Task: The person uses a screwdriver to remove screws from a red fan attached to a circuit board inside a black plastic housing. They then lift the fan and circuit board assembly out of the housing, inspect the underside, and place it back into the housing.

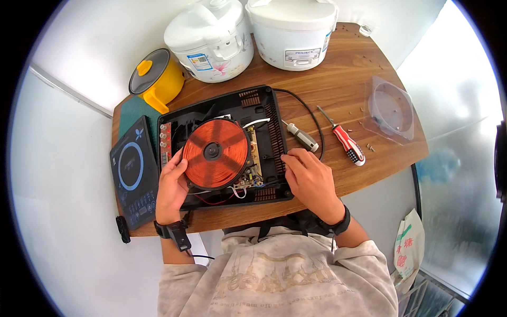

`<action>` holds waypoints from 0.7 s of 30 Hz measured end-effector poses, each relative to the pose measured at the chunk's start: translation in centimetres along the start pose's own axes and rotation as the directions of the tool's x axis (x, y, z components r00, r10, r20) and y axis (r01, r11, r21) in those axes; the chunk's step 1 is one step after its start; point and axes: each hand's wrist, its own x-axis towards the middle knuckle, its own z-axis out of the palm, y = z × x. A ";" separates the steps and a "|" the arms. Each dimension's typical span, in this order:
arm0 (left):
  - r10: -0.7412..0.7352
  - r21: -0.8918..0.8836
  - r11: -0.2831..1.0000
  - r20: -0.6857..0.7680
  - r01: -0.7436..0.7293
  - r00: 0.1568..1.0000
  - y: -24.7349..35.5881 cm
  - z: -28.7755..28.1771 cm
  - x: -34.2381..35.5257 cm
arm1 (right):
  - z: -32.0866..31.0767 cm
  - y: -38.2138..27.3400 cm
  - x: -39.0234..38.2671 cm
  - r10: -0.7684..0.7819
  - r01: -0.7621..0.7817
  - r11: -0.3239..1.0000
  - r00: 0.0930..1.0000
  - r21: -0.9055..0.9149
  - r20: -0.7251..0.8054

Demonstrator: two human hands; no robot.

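An opened induction cooker base (275, 193), a black plastic housing, lies on the table in front of me. Its round copper coil (227, 142) sits over a circuit board (254, 169), covering part of it. My left hand (173, 182) grips the coil's left edge, thumb on top and fingers partly hidden beneath. At the housing's right rim, my right hand (310, 177) has curled fingers closed on the edge by the vent slots. White wires (238, 193) and a red wire show below the coil. To the left leans the cooker's black glass top (132, 171) with a blue ring.
Right of the housing lie a grey-handled screwdriver (303, 138), a red-and-white screwdriver (347, 143), a black cord and several loose screws (371, 148). A clear plastic lid (390, 110) is farther right. Behind stand a yellow pot (165, 84) and two white rice cookers (224, 53).
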 end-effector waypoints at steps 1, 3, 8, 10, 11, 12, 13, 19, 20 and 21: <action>-0.008 0.000 1.000 -0.005 0.008 1.000 0.1 -0.1 0.0 | -0.1 0.0 0.1 -0.004 0.004 1.000 1.000 0.003 0.003; -0.022 -0.007 1.000 -0.031 0.022 0.999 0.3 0.0 -0.2 | -0.2 0.4 0.1 -0.014 0.013 1.000 1.000 0.007 0.026; -0.040 -0.013 0.999 -0.139 0.038 0.990 0.6 -1.6 -0.6 | -1.1 1.5 2.4 -0.020 0.022 0.998 0.999 -0.056 0.038; -0.044 -0.030 0.999 -0.162 0.040 0.986 0.7 -1.4 -0.5 | -1.3 1.7 4.2 -0.017 0.019 0.999 0.999 -0.050 0.041; -0.046 -0.039 0.998 -0.174 0.040 0.984 0.7 -1.3 -0.5 | -1.0 2.0 5.0 -0.015 0.017 0.999 0.998 -0.028 0.059; -0.052 -0.046 0.998 -0.180 0.044 0.982 0.8 -1.4 -0.8 | -0.4 2.2 6.0 -0.020 0.020 1.000 0.997 0.006 0.079; -0.059 -0.057 0.997 -0.172 0.050 0.983 0.6 -1.4 -0.5 | 0.0 2.6 6.9 -0.021 0.019 1.000 0.995 0.024 0.095; -0.079 -0.092 0.994 -0.154 0.065 0.985 0.1 -2.1 -0.1 | 4.2 3.9 11.3 -0.142 0.114 0.984 0.964 0.135 0.226; -0.078 -0.098 0.993 -0.169 0.062 0.982 0.0 -2.4 -0.2 | 5.0 4.1 11.5 -0.152 0.116 0.982 0.953 0.146 0.262; -0.076 -0.110 0.992 -0.154 0.059 0.985 -0.1 -2.5 -0.2 | 5.6 4.2 11.8 -0.160 0.118 0.981 0.940 0.152 0.302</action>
